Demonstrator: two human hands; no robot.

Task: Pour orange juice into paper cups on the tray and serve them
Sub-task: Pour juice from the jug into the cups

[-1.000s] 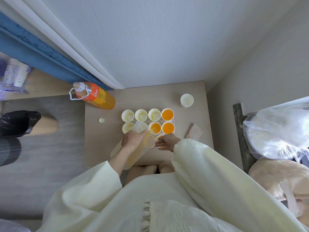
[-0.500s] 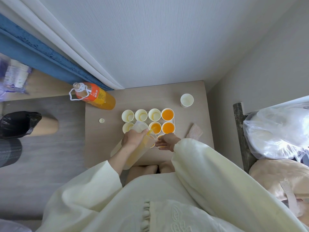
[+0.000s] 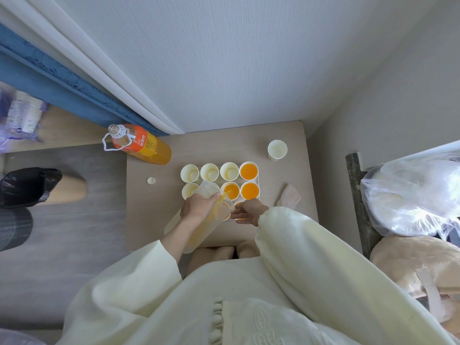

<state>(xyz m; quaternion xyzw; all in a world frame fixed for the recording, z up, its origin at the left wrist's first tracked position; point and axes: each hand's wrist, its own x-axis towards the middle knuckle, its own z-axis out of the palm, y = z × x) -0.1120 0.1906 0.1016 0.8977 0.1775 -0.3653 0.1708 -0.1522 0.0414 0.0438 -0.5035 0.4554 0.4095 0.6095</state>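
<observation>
Pouring: left hand (image 3: pixel 199 207) clamped round jug (image 3: pixel 207 227); jug tipped spout-down toward far right, part full of juice.
Stream: juice runs off the spout into fill cup (image 3: pixel 231 191), middle row, third from left, part full.
Near edge: right hand (image 3: pixel 249 211) at near side of tray (image 3: pixel 259 181), fingers pointing left, just beside jug. It sits over near-row cup (image 3: pixel 237 204), which shows juice but is mostly hidden. Can't tell whether the hand grips it or only rests there.
Full: far-right cup (image 3: pixel 249 171) and mid-right cup (image 3: pixel 250 191), both in the right column.
Empty: far-row cups (image 3: pixel 209 172), three in a line left of far-right cup, empty or near it. Mid-left cup (image 3: pixel 189 190) looks the same, half hidden behind jug.
Table: tray sits mid table (image 3: pixel 211 145). Spare cup (image 3: pixel 277 150) at far right, off the tray. Cloth (image 3: pixel 288 199) just right of tray. Cap (image 3: pixel 151 180) left of tray. Bottle (image 3: pixel 142 144) at far-left corner, uncapped, juice inside.
</observation>
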